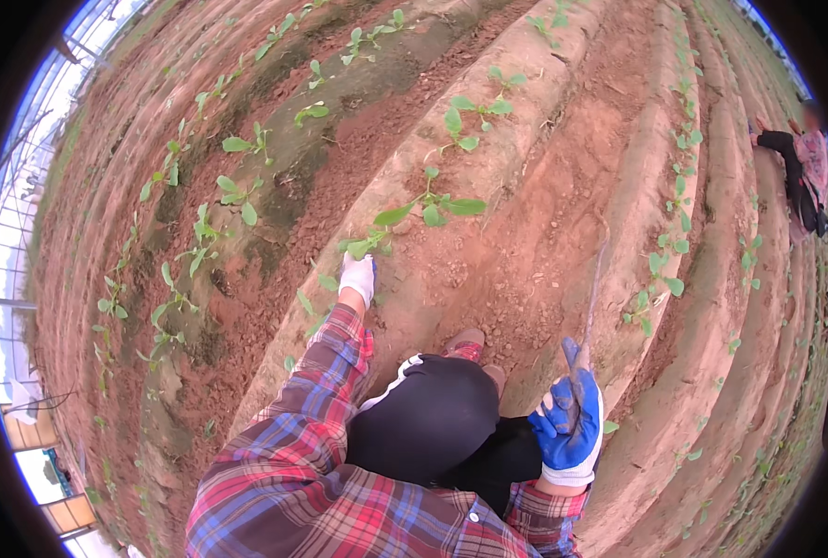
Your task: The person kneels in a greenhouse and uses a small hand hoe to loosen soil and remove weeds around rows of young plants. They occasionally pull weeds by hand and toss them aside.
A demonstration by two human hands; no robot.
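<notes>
My left hand (pixel 357 275), in a white glove with a bit of blue showing, is at the leaves of a young broad-leaved seedling (pixel 366 244) on the soil ridge. The glove's back hides its fingers, so a grip on the plant cannot be made out. Just beyond it, a larger seedling (pixel 433 206) spreads its leaves over the ridge. My right hand (pixel 569 418), in a blue-coated glove with a white cuff, is closed around the handle of a thin hand tool with a hooked tip (pixel 601 258). That tool points away from me over the furrow, its tip close to the right-hand ridge.
More seedlings line this ridge (pixel 480 108), the left ridge (pixel 243 192) and the right ridge (pixel 676 244). Loose reddish soil (pixel 525 272) lies before my shoes (pixel 466 342). Another person (pixel 801 160) is low among the rows at far right. A framed greenhouse wall (pixel 9 237) bounds the left.
</notes>
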